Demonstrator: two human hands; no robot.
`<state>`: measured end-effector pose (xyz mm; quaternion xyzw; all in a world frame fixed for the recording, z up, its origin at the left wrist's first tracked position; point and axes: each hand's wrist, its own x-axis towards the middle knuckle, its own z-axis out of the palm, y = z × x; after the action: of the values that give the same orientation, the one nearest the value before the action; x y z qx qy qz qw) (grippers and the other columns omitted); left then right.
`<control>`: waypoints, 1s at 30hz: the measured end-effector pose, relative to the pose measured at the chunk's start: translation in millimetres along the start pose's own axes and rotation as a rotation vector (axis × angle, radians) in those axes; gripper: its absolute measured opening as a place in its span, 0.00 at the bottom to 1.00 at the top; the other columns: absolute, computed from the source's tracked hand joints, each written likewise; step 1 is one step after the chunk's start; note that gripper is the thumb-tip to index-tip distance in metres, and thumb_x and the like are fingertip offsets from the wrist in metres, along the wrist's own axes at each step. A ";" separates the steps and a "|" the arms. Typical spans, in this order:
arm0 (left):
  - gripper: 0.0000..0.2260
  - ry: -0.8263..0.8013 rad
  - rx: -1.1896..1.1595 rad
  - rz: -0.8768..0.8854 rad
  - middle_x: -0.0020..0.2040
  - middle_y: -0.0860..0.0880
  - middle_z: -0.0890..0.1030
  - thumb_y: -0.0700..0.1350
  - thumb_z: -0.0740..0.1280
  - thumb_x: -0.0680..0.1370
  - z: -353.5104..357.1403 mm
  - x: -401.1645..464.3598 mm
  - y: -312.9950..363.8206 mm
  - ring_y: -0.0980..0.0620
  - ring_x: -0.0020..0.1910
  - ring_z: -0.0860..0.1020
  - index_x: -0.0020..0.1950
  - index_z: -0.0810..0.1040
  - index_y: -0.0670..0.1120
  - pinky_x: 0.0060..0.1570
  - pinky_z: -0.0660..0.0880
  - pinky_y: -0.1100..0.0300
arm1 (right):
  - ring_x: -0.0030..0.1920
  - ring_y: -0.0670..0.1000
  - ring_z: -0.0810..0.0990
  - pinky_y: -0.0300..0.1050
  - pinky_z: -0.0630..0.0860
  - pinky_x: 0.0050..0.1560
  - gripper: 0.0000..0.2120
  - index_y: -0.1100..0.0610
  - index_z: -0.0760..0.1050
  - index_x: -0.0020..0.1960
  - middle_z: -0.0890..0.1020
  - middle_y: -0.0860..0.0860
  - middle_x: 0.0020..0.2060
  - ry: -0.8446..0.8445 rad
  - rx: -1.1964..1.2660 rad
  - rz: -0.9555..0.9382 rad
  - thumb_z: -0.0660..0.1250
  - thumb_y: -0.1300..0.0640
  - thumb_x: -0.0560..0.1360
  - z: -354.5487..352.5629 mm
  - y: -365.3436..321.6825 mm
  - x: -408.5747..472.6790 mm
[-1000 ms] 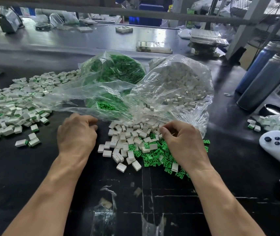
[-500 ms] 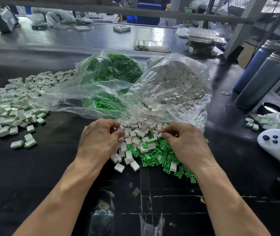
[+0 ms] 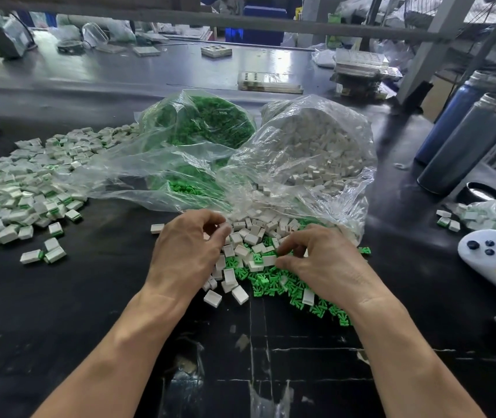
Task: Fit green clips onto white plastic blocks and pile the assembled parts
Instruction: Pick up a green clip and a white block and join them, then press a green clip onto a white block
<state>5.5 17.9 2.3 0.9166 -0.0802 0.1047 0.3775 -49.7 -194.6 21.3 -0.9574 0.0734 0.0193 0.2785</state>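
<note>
Loose small white rectangular plastic blocks (image 3: 251, 238) and small green forked plastic clips (image 3: 273, 282) lie mixed in a heap near the middle of the black counter (image 3: 59, 312), spilling from the mouths of two clear plastic bags (image 3: 301, 164) behind them. The left hand (image 3: 188, 254) has its fingers curled down over the blocks at the heap's left side; whether it pinches one I cannot tell. The right hand (image 3: 320, 263) curls over the clips, thumb and forefinger closing at a white block with green beside it, though a firm hold is not clear. Both parts look light, rigid and smooth, likely to skitter when nudged, so a fingertip pinch across a block's short sides should suit. A wide pile of assembled white-and-green parts (image 3: 14, 194) spreads toward the counter's left edge.
</note>
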 end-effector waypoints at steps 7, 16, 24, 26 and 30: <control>0.08 -0.115 -0.335 -0.004 0.43 0.63 0.84 0.49 0.76 0.77 5.6 -4.1 6.2 0.62 0.43 0.81 0.55 0.85 0.57 0.43 0.77 0.70 | 0.57 0.47 0.75 0.52 0.73 0.66 0.08 0.43 0.84 0.54 0.78 0.41 0.51 0.039 -0.070 0.023 0.72 0.42 0.78 6.1 -6.0 2.4; 0.06 -0.140 -0.364 0.014 0.42 0.56 0.82 0.47 0.77 0.77 13.0 -6.8 6.8 0.60 0.38 0.79 0.50 0.84 0.58 0.38 0.73 0.70 | 0.53 0.46 0.76 0.50 0.75 0.62 0.03 0.43 0.79 0.49 0.76 0.40 0.48 0.101 -0.062 0.003 0.69 0.47 0.81 11.7 -9.6 2.4; 0.08 -0.151 -0.399 0.030 0.41 0.56 0.84 0.43 0.75 0.78 15.1 -9.3 8.9 0.60 0.39 0.80 0.50 0.85 0.57 0.40 0.75 0.70 | 0.54 0.46 0.75 0.47 0.73 0.62 0.04 0.43 0.82 0.53 0.76 0.41 0.51 0.064 -0.137 0.012 0.71 0.45 0.79 12.5 -9.0 3.4; 0.07 -0.154 -0.385 0.034 0.40 0.56 0.83 0.45 0.75 0.78 15.3 -11.0 10.5 0.61 0.34 0.76 0.50 0.84 0.58 0.36 0.73 0.70 | 0.54 0.46 0.76 0.48 0.74 0.63 0.03 0.43 0.82 0.52 0.77 0.42 0.51 0.076 -0.151 0.005 0.71 0.46 0.80 14.7 -10.5 3.8; 0.07 -0.152 -0.372 0.045 0.40 0.56 0.82 0.47 0.76 0.78 14.8 -11.4 12.1 0.62 0.33 0.75 0.52 0.85 0.58 0.35 0.71 0.70 | 0.51 0.46 0.77 0.46 0.75 0.58 0.05 0.46 0.81 0.51 0.77 0.42 0.49 0.135 -0.138 -0.014 0.70 0.46 0.81 18.3 -10.9 4.6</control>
<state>-6.2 -0.2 -2.6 0.8343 -0.1469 0.0268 0.5308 -43.3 -176.3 11.3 -0.9740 0.0837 -0.0420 0.2065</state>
